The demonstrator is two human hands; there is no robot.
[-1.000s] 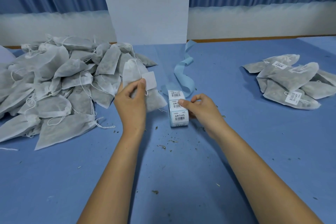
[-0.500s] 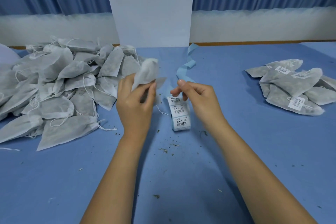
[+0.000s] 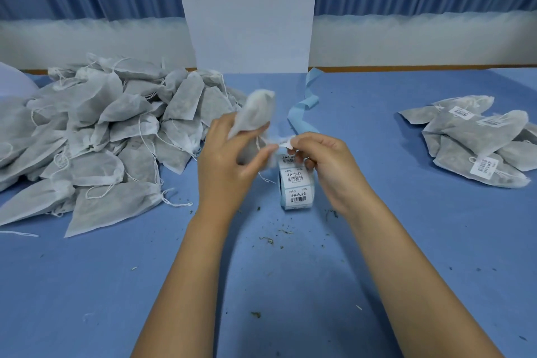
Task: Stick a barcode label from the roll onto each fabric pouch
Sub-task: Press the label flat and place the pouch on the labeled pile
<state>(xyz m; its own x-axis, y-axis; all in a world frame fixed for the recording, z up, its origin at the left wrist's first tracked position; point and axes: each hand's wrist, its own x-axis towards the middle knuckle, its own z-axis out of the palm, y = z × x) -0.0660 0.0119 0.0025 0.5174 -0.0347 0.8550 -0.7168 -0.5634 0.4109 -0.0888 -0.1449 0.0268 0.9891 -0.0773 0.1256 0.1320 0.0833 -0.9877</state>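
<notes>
Left hand [image 3: 229, 154] grips the pouch [image 3: 255, 113], seems soft and light. Right hand [image 3: 322, 160] pinches the flimsy label [image 3: 283, 143]; edge-hold looks safest.

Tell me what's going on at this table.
A person is midway through a labelling job. The left hand grips one pouch raised above the blue table, while the right hand pinches what looks like a white label beside it, just above the label roll. Unlabelled pouches are heaped at the left; a few labelled ones lie at the right.
</notes>
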